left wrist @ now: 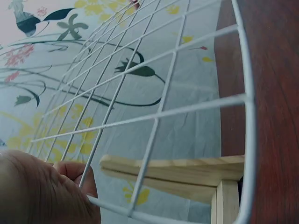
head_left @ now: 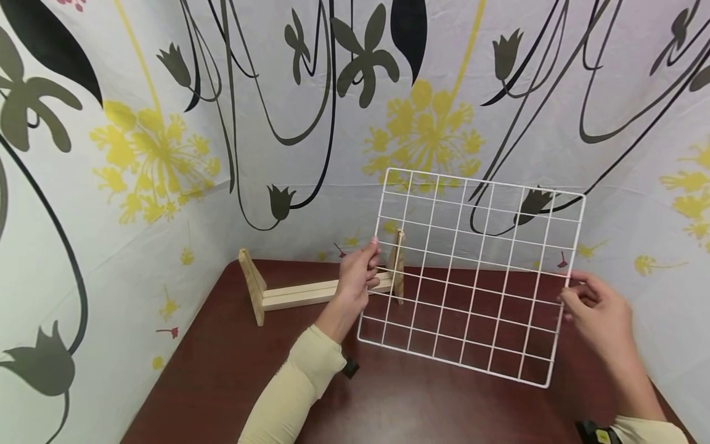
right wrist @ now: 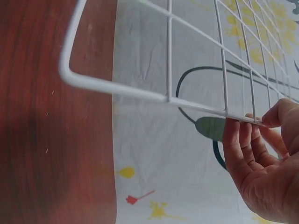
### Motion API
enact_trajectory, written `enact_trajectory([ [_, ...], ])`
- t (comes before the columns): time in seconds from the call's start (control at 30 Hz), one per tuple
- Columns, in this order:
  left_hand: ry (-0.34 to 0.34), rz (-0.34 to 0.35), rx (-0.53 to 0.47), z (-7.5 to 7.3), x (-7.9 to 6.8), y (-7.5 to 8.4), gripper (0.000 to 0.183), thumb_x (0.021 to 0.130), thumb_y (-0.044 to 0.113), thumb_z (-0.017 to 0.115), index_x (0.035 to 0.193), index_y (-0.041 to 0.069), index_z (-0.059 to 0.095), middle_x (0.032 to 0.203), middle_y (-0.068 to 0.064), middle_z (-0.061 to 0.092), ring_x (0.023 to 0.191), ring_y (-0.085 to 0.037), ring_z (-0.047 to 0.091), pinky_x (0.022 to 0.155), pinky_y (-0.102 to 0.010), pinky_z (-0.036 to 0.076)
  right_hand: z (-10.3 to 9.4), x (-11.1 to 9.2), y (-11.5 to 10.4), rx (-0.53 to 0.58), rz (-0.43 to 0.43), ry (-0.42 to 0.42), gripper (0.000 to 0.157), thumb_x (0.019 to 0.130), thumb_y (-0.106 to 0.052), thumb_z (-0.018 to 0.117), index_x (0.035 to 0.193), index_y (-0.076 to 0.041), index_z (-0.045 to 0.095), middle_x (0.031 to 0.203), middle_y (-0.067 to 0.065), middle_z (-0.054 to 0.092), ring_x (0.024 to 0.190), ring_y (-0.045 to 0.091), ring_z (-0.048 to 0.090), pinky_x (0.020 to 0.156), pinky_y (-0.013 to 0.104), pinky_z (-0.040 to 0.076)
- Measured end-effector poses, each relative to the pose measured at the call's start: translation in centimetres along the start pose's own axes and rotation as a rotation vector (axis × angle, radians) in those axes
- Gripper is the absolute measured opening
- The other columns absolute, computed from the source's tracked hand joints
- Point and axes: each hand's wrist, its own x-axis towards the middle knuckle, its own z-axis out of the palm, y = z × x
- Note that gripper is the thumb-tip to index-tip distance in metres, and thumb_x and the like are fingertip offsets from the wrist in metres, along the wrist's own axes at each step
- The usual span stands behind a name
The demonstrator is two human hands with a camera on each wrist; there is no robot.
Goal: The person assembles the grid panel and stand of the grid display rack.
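Note:
A white wire grid panel is held up, tilted, above the table. My left hand grips its left edge, with the fingers curled around the wire; in the left wrist view that hand is at the lower left, partly cut off. At the opposite edge my right hand pinches the frame between thumb and fingers, which the right wrist view shows closely at the hand. Behind the left hand stands a wooden stand with two upright end pieces, partly hidden by that hand and the grid.
The dark red-brown table reaches back to a patterned cloth hung behind and along its sides. A wooden end piece shows through the grid in the left wrist view.

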Motion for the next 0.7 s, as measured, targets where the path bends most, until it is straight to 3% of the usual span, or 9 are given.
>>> enact_trajectory([
  [0.13, 0.032, 0.027, -0.010, -0.8, 0.5, 0.6, 0.032, 0.104, 0.039, 0.068, 0.084, 0.014, 0.066, 0.061, 0.010, 0.038, 0.047, -0.002, 0.021, 0.045, -0.018, 0.020, 1.2, 0.8, -0.4, 0.014, -0.031, -0.010, 0.040, 0.101, -0.001, 0.062, 0.121, -0.036, 0.063, 0.077, -0.030, 0.068, 0.064, -0.011, 0.066, 0.056, 0.012, 0.055],
  [0.37, 0.130, 0.093, 0.012, -2.4, 1.9, 0.9, 0.043, 0.096, 0.050, 0.076, 0.084, 0.010, 0.062, 0.052, 0.012, 0.029, 0.045, -0.002, 0.017, 0.043, -0.017, 0.019, 3.6, 2.1, -0.3, 0.047, -0.088, -0.046, 0.027, 0.104, -0.007, 0.064, 0.130, -0.013, 0.069, 0.083, -0.027, 0.073, 0.074, -0.010, 0.070, 0.061, 0.014, 0.059],
  [0.47, 0.175, 0.114, 0.016, -3.1, 2.3, 0.7, 0.048, 0.092, 0.054, 0.079, 0.080, 0.012, 0.061, 0.052, 0.012, 0.030, 0.045, -0.001, 0.018, 0.043, -0.017, 0.019, 4.5, 2.2, -0.1, 0.052, -0.096, -0.064, 0.028, 0.105, -0.010, 0.065, 0.133, -0.010, 0.069, 0.085, -0.026, 0.074, 0.076, -0.009, 0.071, 0.062, 0.016, 0.060],
  [0.7, 0.185, 0.174, 0.006, -4.1, 2.7, 0.6, 0.048, 0.093, 0.051, 0.079, 0.072, 0.014, 0.058, 0.053, 0.012, 0.032, 0.046, 0.000, 0.023, 0.045, -0.017, 0.024, 5.8, 2.3, -0.3, 0.042, -0.075, -0.051, 0.032, 0.105, -0.013, 0.065, 0.135, 0.000, 0.065, 0.085, -0.033, 0.070, 0.076, -0.012, 0.071, 0.063, 0.016, 0.060],
])
